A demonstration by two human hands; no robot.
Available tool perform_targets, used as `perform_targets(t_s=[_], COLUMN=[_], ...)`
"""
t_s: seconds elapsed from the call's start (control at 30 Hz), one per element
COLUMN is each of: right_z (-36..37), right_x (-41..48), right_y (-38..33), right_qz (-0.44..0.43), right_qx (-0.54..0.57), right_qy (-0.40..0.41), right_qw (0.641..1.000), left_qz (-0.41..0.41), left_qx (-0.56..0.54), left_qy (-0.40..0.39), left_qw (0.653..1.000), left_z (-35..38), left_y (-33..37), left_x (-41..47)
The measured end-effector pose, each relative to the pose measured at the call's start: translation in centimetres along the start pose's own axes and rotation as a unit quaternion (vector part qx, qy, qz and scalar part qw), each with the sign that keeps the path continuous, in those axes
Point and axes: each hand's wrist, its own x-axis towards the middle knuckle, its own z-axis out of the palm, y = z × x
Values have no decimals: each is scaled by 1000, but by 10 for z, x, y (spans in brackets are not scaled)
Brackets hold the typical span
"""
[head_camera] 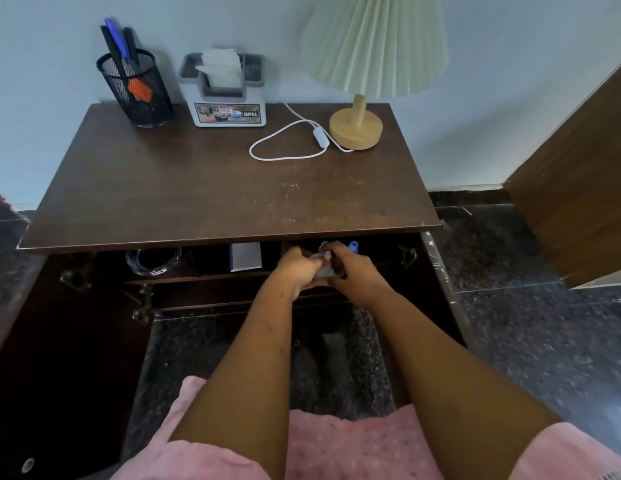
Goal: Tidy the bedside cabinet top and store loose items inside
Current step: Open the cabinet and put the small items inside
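Inside cabinet point(229, 209): pouch point(323, 268) between both grips

My arms are bare from above the elbows down to my left hand point(295, 270) and right hand point(354, 271), with no watch, ring or bracelet showing. I wear a pink top point(354, 448) with short, loose sleeves (the fabric looks soft and slightly fuzzy). Small pale dots pattern the front, and the right sleeve's hem has a ribbed edge.

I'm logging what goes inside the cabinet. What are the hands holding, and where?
Both the left hand and right hand grip a small pale crumpled item from either side; what it is cannot be told.
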Motion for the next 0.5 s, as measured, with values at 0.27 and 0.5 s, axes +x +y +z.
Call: perform_targets(t_s=[0.27, 0.5], right_z=[6, 10], right_x=[5, 26], right_y=[20, 26], right_qz=[57, 164], right_qx=[27, 62], right_qy=[0, 148], right_qw=[998, 973], left_qz=[-16, 165], left_qx=[-34, 216], left_qy=[-24, 93], left_qw=[999, 958], left_z=[9, 10], left_y=[-12, -18], left_x=[8, 32])
